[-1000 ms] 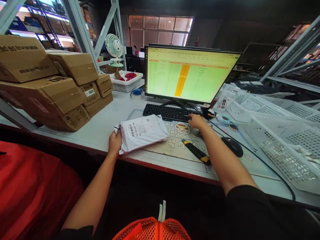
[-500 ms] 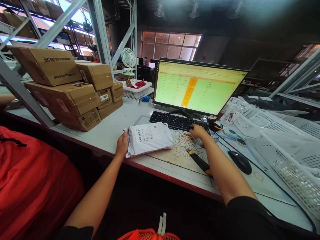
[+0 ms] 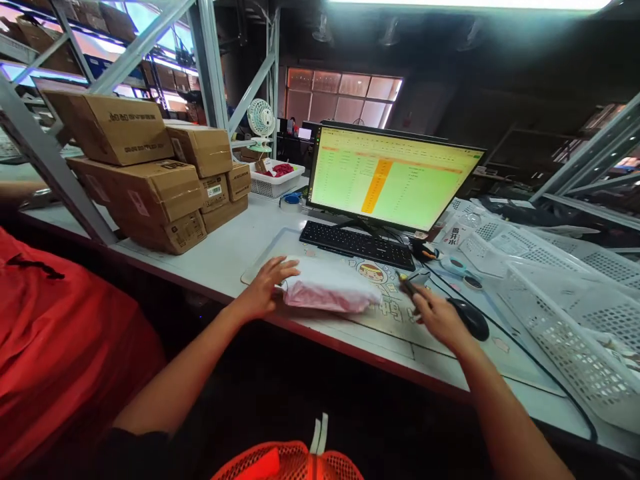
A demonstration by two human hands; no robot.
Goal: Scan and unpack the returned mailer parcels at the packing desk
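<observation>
1. Package: a white plastic mailer (image 3: 333, 287), pinkish along its near side, lies flat on the printed desk mat (image 3: 280, 247), close to the front edge of the white desk (image 3: 240, 230) and in front of the black keyboard (image 3: 356, 244).
2. Left hand (image 3: 265, 287): at the mailer's left end. The fingers are slightly spread and bent, their tips at the upper left corner of the mailer. The thumb is not clear from where I stand, so I cannot tell whether the hand grips the mailer or merely rests against it.
3. Right hand (image 3: 437, 317): fingers closed around a dark box cutter (image 3: 409, 287), its yellow-marked front end pointing away from the person. Blur hides whether the blade is out.
4. Clearance: cutter and right fingers are just beyond the mailer's right end, apart from it. The mailer therefore lies between the two hands.
5. Nearby: the black mouse (image 3: 469, 319) sits just beside the right hand; contact cannot be determined.
6. Surroundings: a lit monitor (image 3: 395, 180) showing a spreadsheet behind the keyboard, stacked cardboard boxes (image 3: 150, 180) on the left, white perforated baskets (image 3: 563, 347) on the right.
</observation>
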